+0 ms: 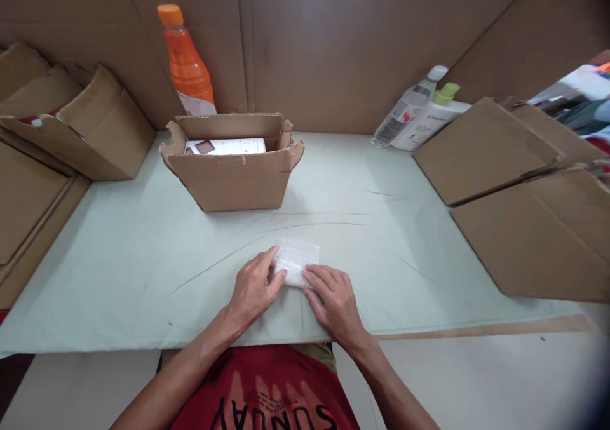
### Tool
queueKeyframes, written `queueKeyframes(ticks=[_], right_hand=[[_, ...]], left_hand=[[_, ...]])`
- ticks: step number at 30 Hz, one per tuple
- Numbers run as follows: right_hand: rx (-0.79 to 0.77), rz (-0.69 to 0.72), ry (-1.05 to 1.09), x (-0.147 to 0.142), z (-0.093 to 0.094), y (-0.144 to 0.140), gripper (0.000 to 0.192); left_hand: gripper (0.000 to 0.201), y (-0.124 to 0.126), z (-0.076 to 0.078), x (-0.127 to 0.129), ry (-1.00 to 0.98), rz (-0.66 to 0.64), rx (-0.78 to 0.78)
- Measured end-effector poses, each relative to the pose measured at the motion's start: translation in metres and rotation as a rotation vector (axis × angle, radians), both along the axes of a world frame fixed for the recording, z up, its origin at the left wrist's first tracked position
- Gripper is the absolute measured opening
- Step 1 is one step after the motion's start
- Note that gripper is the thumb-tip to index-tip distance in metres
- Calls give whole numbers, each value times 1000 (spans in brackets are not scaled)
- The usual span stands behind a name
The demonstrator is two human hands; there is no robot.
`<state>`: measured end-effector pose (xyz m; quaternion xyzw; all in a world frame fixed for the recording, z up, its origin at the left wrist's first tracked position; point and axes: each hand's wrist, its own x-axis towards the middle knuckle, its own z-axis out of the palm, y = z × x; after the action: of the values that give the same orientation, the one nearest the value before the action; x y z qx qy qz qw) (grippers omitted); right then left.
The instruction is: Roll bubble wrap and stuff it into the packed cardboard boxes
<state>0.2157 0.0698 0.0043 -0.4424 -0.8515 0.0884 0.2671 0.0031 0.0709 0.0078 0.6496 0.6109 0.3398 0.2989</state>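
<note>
So the small, flat packet of whitish bubble wrap is on the pale green tabletop, right between both hands. Left hand has its left side grasped between thumb and fingers. Right hand has fingertips on the near right corner, can't tell if they're pinching or just pressing.
</note>
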Motion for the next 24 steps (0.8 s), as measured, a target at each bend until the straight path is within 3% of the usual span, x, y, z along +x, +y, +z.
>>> queueKeyframes(ticks=[4,9,12,17,20,24], right_hand=[[-82,-93,208,-5,-3,6,23],[-425,-117,377,-12,1,-2,27],[-521,-85,423,-14,3,-6,27],[-415,-99,454,-7,8,-4,30],[-594,-58,497,-6,10,-2,46],[-809,-41,579,-11,11,1,40]], left_hand=[[60,-18,-1,-3,-313,118,-144],[84,-26,1,-1,-795,114,-343],[86,-24,5,3,-848,116,-373],[78,-25,14,6,-890,91,-380],[76,-24,16,3,-915,84,-366],[77,-20,19,-2,-966,86,-357]])
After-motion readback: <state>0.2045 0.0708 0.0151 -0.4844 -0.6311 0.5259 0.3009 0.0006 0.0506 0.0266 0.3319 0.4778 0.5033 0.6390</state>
